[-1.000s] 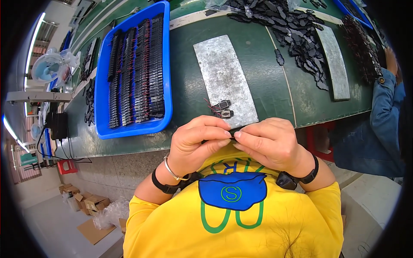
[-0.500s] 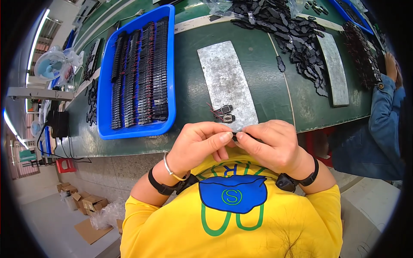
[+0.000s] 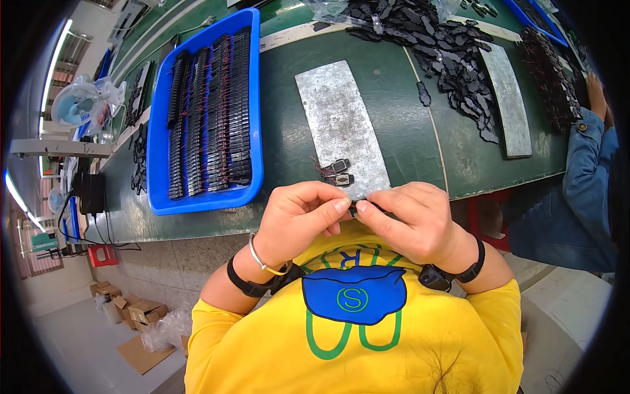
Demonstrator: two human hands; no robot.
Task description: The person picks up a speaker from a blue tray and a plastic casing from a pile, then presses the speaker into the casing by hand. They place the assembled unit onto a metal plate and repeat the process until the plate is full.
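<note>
- The left hand (image 3: pixel 298 213) and right hand (image 3: pixel 417 220) pinch one small black part (image 3: pixel 353 205) between thumbs and forefingers; light, level pressure suits it.
- Metal plate (image 3: pixel 341 118) just ahead of the fingers; wired pieces (image 3: pixel 342 179) on its near end.
- Leftward, tabletop (image 3: pixel 282 125) gives room before the blue tray (image 3: pixel 205 202).

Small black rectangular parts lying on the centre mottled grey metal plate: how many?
2, near the lower end of the metal plate: an upper black part, and a lower black part beneath it. The left hand and right hand may hide others.
</note>
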